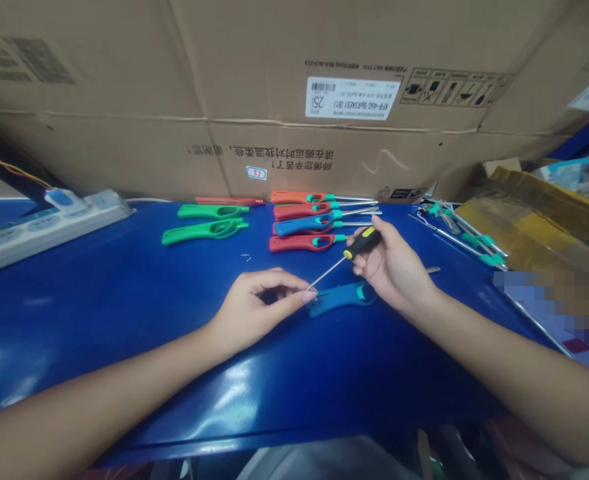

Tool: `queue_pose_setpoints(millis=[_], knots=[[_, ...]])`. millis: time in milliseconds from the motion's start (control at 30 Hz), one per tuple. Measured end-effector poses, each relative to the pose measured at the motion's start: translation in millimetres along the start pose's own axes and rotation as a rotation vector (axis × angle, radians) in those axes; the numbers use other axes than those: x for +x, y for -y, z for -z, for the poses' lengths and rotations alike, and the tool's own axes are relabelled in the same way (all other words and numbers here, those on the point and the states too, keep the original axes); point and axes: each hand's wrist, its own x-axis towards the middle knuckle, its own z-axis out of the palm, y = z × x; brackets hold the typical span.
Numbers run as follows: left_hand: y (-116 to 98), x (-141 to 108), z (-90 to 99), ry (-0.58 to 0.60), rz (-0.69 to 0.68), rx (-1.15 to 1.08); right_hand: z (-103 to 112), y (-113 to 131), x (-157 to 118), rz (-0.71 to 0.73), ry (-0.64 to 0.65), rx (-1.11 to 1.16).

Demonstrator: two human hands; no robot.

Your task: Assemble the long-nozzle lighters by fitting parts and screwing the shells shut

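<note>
In my right hand (394,263) is a screwdriver (361,243) with a black and yellow handle, its thin shaft slanting down to the left. My left hand (261,303) has thumb and fingers pinched together at the screwdriver's tip; anything else between them is too small to make out. Just under the tip lies a blue lighter (339,298) with a long handle and a teal trigger, flat on the table. Its far end is partly hidden by my right hand. Behind it, several red, orange and blue lighters (301,243) with metal rods lie in a stack.
Two green lighter bodies (204,231) lie left of the stack, near a few tiny metal pins (247,256). A white power strip (49,230) is at the left. Metal rods with teal parts (474,248) lie at the right beside a taped carton (514,213). A large cardboard box (144,147) walls the back.
</note>
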Motion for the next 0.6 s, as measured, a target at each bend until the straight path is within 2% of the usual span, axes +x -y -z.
queue_pose_setpoints(millis=[200,433,600], knots=[[2.4,-0.6,0.2,0.007,-0.018,0.01,0.7,1.4,1.7,0.068,0.024,-0.025],[2.1,-0.7,-1.1,0.019,-0.018,0.079,3.7,2.1,3.9,0.215,0.062,-0.136],[2.5,-1.4,-1.6,0.096,-0.061,0.129,4.7,8.4,1.6,0.356,0.168,-0.245]])
